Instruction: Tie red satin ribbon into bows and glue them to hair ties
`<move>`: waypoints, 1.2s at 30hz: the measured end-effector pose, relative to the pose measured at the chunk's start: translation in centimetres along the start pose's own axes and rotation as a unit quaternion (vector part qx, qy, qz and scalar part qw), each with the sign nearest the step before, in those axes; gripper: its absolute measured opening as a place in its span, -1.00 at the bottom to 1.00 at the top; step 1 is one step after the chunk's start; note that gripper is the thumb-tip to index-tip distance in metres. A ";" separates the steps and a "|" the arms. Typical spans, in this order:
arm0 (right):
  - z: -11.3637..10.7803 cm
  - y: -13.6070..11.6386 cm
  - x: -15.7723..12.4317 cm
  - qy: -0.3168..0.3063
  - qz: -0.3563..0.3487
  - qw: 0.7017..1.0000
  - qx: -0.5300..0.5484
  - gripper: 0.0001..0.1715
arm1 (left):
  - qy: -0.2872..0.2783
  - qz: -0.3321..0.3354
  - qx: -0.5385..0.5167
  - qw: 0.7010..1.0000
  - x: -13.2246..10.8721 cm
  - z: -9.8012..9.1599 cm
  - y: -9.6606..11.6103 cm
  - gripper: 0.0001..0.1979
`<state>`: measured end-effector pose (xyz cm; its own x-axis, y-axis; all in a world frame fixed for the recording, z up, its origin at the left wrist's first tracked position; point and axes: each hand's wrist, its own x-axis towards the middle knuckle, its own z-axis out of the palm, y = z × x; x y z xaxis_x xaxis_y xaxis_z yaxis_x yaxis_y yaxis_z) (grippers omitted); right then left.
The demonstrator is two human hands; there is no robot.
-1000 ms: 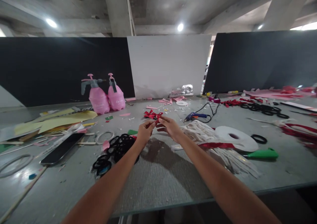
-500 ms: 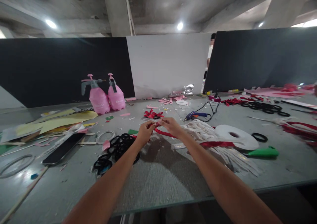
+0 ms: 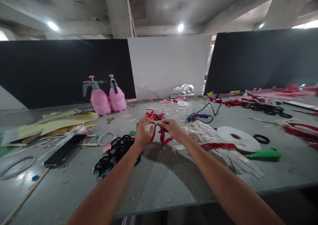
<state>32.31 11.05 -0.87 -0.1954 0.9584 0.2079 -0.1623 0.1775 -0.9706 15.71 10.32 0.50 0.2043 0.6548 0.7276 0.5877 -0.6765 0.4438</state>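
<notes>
So, on the big grey table (image 3: 169, 185) two pink spray bottles (image 3: 100, 101) stand back left, and I can't tell what's inside. Left hand (image 3: 143, 132) and right hand (image 3: 171, 127) both have a narrow fingertip pinch on the red ribbon (image 3: 162, 138), just this side of the red bow (image 3: 151, 114). It now droops in two strands, not one, so it's probably still being worked.

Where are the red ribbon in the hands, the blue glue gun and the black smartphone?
Red ribbon (image 3: 162, 137): head view, on a hanging strip.
Blue glue gun (image 3: 200, 115): head view, on its body.
Black smartphone (image 3: 65, 150): head view, on its screen's middle.
</notes>
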 end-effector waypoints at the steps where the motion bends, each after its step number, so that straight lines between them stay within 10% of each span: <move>1: 0.0 0.0 0.0 -0.002 -0.004 1.000 -0.005 -0.59 | -0.008 -0.004 -0.005 1.000 -0.1 0.1 0.1 -0.89; 14: -0.1 -0.2 -0.3 -0.042 -0.015 0.999 -0.014 -0.63 | -0.016 -0.024 -0.096 0.995 -0.2 1.0 -1.0 -0.84; 36: 0.2 1.2 0.1 -0.029 -0.032 0.993 -0.111 -0.58 | -0.047 0.085 0.158 0.983 0.0 -0.5 0.3 -0.89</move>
<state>31.93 11.32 -1.97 -0.2489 0.9299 0.2709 0.0396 0.2892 -0.9564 15.49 9.96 0.92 0.3828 0.5795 0.7195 0.7500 -0.6496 0.1242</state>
